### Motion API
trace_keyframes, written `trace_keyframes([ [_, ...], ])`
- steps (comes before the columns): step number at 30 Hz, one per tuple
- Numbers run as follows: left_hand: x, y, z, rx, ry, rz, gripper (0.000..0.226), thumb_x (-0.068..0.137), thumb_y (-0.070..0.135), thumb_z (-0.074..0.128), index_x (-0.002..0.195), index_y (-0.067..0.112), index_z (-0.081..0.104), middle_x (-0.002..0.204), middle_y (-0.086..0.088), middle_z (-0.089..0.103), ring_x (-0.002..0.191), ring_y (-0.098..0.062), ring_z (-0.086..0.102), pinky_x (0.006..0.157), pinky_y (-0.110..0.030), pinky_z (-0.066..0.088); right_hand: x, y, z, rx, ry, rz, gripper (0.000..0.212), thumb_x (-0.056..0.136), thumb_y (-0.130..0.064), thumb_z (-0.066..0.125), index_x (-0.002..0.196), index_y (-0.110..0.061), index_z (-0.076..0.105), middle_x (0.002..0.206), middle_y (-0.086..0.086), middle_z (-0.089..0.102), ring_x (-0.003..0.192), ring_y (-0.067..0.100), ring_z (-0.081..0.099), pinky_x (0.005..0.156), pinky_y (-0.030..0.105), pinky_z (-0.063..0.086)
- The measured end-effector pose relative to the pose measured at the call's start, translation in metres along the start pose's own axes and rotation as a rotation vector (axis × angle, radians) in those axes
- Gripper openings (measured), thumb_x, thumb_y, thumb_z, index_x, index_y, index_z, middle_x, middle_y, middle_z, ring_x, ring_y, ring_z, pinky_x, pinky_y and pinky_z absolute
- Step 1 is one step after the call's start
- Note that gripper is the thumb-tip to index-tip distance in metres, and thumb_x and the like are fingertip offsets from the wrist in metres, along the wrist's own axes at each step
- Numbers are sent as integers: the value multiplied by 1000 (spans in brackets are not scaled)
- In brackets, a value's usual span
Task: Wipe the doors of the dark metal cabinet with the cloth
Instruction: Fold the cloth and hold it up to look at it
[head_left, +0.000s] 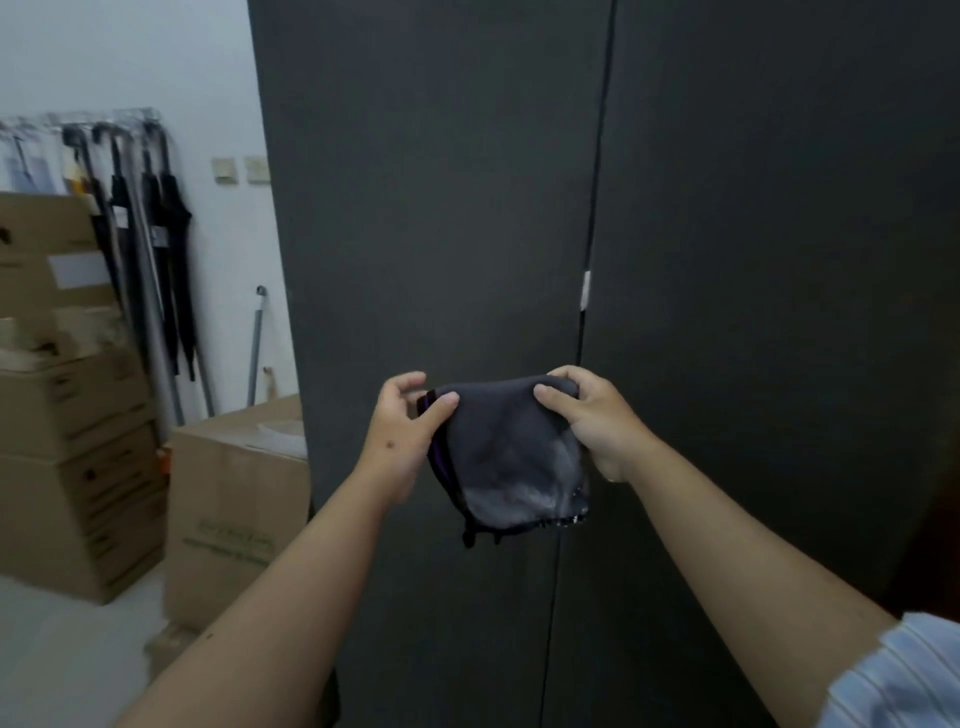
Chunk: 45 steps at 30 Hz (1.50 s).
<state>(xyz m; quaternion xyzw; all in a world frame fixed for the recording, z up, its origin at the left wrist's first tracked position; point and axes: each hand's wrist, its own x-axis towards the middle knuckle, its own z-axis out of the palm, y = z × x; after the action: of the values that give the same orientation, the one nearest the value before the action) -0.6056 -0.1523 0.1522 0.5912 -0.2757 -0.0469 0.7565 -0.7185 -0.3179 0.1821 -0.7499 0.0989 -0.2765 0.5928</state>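
Note:
The dark metal cabinet fills the view, its left door (441, 208) and right door (779, 208) meeting at a vertical seam with a small pale latch (585, 290). In front of the seam I hold a dark grey cloth (506, 452) with a purple edge and a pale dusty patch near its bottom. My left hand (402, 431) pinches its upper left corner. My right hand (592, 415) grips its upper right corner. The cloth hangs between them, held away from the doors.
Stacked cardboard boxes (67, 415) stand at the left, with another box (234, 509) right beside the cabinet's left side. Folded umbrellas (156, 234) hang on the white wall, and a metal pole (254, 343) leans there. Pale floor lies at lower left.

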Motion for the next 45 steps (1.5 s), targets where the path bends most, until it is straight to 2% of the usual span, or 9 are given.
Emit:
trace_keyframes([
  [4, 19, -7, -46, -310, -44, -262, 27, 76, 25, 68, 85, 0, 66, 80, -10, 72, 72, -19, 69, 60, -23, 54, 26, -2, 43, 119, -5, 46, 7, 92, -17, 61, 89, -10, 62, 77, 4, 68, 72, 15, 65, 63, 28, 51],
  [10, 58, -7, -102, -173, -62, -309, 28, 99, 31, 42, 107, 11, 60, 102, -6, 71, 94, -21, 67, 71, -32, 54, 67, 6, 107, 203, -22, 145, 13, 87, -14, 67, 95, -4, 63, 91, 11, 69, 86, 24, 66, 81, 40, 52],
  [15, 93, -3, -146, -117, -74, -332, 31, 99, 33, 41, 113, 10, 57, 111, -10, 68, 104, -26, 63, 93, -43, 48, 88, 17, 154, 344, -138, 391, 32, 75, -13, 76, 101, 3, 65, 93, 13, 73, 84, 23, 71, 66, 31, 56],
  [21, 128, -14, -190, -116, -66, -391, 27, 98, 35, 44, 104, 14, 61, 97, -5, 72, 85, -18, 70, 63, -28, 54, 103, 53, 209, 301, -333, 528, 55, 75, -7, 73, 124, -14, 50, 122, 12, 61, 108, 34, 60, 91, 49, 47],
  [28, 164, -32, -228, -56, -16, -491, 27, 96, 35, 49, 101, 11, 62, 90, -4, 73, 83, -20, 69, 62, -29, 52, 139, 61, 235, 147, -322, 400, 35, 82, 8, 61, 107, -16, 57, 107, 6, 67, 97, 24, 65, 76, 37, 54],
  [32, 184, -31, -245, 42, -167, -496, 24, 84, 20, 66, 105, 8, 64, 100, -10, 72, 96, -27, 67, 78, -39, 54, 169, 55, 244, 99, -353, 348, 34, 83, 5, 63, 113, -8, 52, 103, 10, 67, 96, 25, 66, 75, 37, 55],
  [36, 196, -28, -255, 391, -359, -530, 59, 68, -4, 78, 118, 14, 52, 112, -9, 66, 103, -30, 61, 83, -54, 52, 195, 51, 255, 0, -375, 273, 35, 85, 1, 64, 116, -6, 49, 101, 14, 66, 93, 26, 66, 76, 37, 55],
  [41, 210, -40, -268, 434, -206, -492, 97, 67, -16, 71, 134, 31, 20, 115, -12, 48, 93, -29, 57, 57, -37, 58, 214, 62, 269, -68, -399, 210, 35, 85, -2, 65, 112, -15, 48, 106, 15, 65, 94, 27, 66, 75, 40, 55],
  [45, 216, -49, -284, 447, -176, -433, 108, 73, -15, 66, 142, 46, 9, 128, -34, 43, 84, -31, 63, 62, -36, 56, 217, 70, 278, -59, -470, 216, 55, 77, -4, 74, 116, -23, 41, 107, 11, 64, 90, 22, 68, 61, 28, 54],
])
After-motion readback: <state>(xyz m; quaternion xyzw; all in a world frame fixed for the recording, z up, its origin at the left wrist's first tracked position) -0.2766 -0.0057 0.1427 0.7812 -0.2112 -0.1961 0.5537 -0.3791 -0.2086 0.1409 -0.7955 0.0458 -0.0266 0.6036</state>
